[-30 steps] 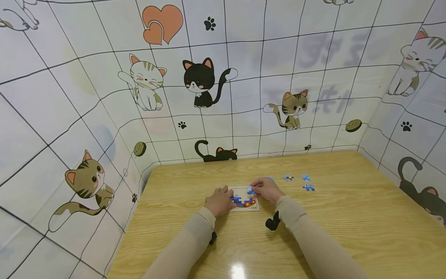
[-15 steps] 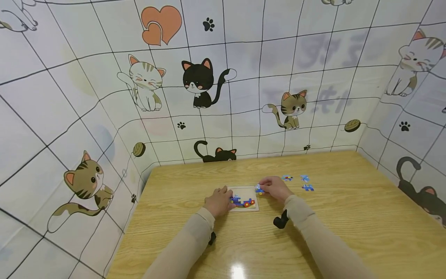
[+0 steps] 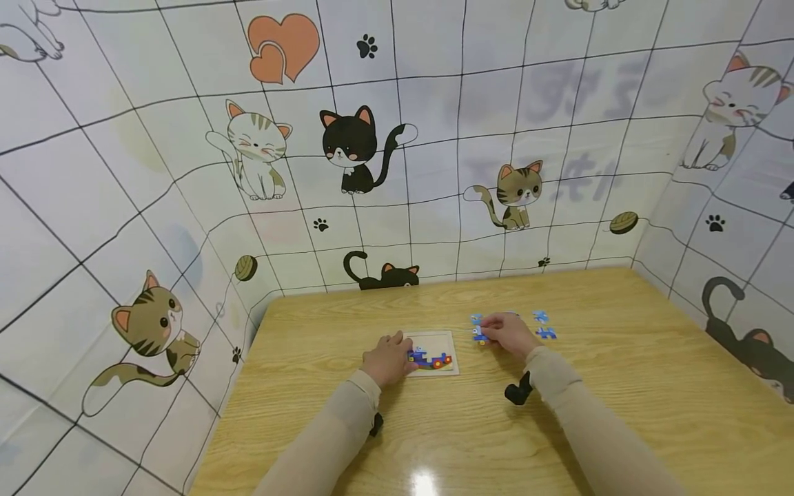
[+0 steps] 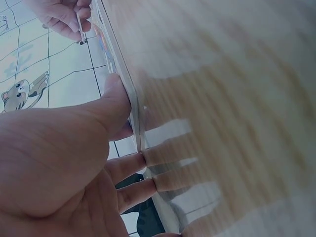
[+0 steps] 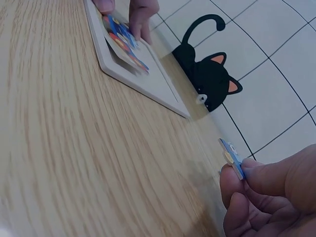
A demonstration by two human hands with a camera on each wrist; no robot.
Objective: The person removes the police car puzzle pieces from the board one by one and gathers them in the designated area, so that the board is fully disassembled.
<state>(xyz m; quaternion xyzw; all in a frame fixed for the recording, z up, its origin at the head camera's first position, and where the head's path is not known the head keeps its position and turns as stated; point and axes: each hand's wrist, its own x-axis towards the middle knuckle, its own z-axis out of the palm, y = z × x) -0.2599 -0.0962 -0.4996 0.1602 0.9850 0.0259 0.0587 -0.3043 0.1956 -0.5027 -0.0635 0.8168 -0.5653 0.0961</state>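
A small white-framed puzzle tray point(image 3: 442, 341) lies on the table, with joined blue, red and yellow puzzle pieces point(image 3: 437, 363) along its lower part. My left hand point(image 3: 386, 359) holds the tray by its left side; in the left wrist view the thumb point(image 4: 116, 94) lies over the edge. To the right of the tray, my right hand point(image 3: 511, 333) pinches a blue jigsaw piece point(image 5: 232, 158) between thumb and fingertips. In the right wrist view, part of the joined section tilts up from the tray's floor.
Loose blue puzzle pieces lie beyond and right of my right hand, among them one upper piece point(image 3: 540, 316) and one lower piece point(image 3: 546, 333). Another piece point(image 3: 475, 319) shows just behind the held one. A cat-print cloth wall point(image 3: 434, 227) borders the wooden table point(image 3: 335, 324).
My right hand has drawn the pinched jigsaw piece away from the tray to the right, toward the loose pieces. The left hand has stayed on the tray.
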